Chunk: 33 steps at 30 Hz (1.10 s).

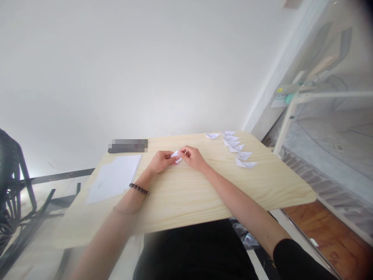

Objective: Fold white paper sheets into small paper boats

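Note:
Both my hands meet over the middle of a light wooden table (180, 198) and pinch a small folded piece of white paper (176, 157). My left hand (159, 161) grips its left side with closed fingers; a dark bead bracelet (139, 189) circles that wrist. My right hand (192, 157) holds the paper's right side, fingers curled over it. The paper sits just above or on the tabletop; I cannot tell which.
A stack of white sheets (115, 178) lies to the left. Several small folded paper pieces (236, 149) sit in a row at the right rear. A dark flat object (127, 146) lies at the table's back edge. A black chair (11, 182) stands at far left.

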{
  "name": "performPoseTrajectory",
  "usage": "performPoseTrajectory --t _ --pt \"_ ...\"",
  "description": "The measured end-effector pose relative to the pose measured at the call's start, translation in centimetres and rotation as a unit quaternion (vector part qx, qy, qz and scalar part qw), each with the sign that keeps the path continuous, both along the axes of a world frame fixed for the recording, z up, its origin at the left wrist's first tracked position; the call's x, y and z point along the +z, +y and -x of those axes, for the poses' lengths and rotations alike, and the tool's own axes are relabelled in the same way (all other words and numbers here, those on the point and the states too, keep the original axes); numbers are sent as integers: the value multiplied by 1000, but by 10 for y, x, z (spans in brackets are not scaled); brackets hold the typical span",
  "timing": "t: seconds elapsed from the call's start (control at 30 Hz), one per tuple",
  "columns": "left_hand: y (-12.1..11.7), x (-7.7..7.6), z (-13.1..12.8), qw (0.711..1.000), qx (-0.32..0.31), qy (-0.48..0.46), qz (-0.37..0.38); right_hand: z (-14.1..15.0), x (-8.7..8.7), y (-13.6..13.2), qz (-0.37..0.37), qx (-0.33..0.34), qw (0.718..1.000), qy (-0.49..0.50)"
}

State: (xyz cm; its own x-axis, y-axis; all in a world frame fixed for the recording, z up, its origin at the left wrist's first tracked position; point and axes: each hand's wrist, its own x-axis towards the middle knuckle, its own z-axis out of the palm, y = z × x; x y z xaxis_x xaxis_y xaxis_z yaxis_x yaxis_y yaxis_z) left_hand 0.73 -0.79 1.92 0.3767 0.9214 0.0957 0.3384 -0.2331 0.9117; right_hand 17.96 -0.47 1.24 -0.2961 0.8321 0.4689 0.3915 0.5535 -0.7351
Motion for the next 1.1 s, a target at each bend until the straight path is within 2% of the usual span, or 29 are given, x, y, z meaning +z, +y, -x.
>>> performPoseTrajectory --t 0.33,0.57,0.67,0.77,0.93,1.1 --pt "-2 -2 1 999 -30 -2 -13 -2 0 0 28 26 999 11" --pt "0 0 3 999 -39 6 -5 -1 -3 1 85 64 994 34" --pt "-2 1 2 1000 -21 18 -10 -2 -5 4 57 40 997 18" --pt "-4 3 1 998 -8 33 -50 -3 -6 6 14 13 1000 -1" --pt "-2 2 2 994 13 58 -88 -4 -6 7 7 10 1000 -15" --pt "4 -1 6 996 52 34 -71 -4 -6 6 7 9 999 -47"
